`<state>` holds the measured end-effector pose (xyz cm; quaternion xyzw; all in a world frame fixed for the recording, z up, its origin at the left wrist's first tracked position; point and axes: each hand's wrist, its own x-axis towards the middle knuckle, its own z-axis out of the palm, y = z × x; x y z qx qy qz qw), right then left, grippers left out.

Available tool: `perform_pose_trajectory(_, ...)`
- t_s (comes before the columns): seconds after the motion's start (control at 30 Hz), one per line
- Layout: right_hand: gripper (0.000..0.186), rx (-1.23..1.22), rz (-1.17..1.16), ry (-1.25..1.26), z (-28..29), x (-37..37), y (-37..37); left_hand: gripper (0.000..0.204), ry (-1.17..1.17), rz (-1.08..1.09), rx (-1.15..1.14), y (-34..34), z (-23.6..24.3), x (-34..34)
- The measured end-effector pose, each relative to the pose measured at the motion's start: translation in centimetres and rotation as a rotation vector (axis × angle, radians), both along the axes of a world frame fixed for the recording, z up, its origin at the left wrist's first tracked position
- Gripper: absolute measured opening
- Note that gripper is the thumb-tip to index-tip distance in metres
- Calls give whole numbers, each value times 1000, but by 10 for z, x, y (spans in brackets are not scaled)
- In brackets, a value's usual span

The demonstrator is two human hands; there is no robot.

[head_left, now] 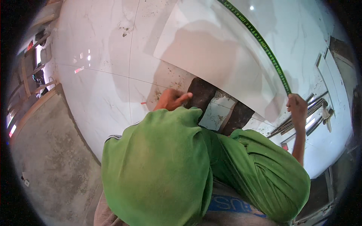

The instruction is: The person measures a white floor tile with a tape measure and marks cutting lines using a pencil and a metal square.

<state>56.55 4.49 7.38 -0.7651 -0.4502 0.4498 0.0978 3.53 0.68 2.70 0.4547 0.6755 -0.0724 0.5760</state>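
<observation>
My right hand (296, 107) is closed on the end of a green tape measure (264, 43), which runs in a curve up past the top edge. It lies along the right side of a large pale rectangular panel (203, 45). My left hand (172, 98), partly behind my green-clad knee (154, 150), has its thumb stretched out and other fingers bent, with nothing visible in it, near the panel's lower edge. Between panel and legs are two dark brown patches (200, 94) and a dirty white piece (215, 115).
Glossy white tiles (94, 90) surround me. At the right lie long thin strips (301, 116) and narrow offcuts (326, 71). A bare concrete surface (52, 147) borders the tiles at left, below wooden framing (26, 75). A printed sack (230, 205) is beneath me.
</observation>
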Motion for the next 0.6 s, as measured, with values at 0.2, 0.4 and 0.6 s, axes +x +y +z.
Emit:
perform_pose_trajectory(0.2, 29, -10, 232, 70, 43, 50, 69, 69, 333, 446, 62, -14, -21, -80)
perform_pose_trajectory(0.4, 33, -67, 449, 7, 36, 39, 127, 71, 74, 707, 45, -48, -34, -117)
perform_pose_trajectory(0.6, 41, -49, 487, -3, -5, 47, 137, 70, 70, 778, -17, -44, -34, -117)
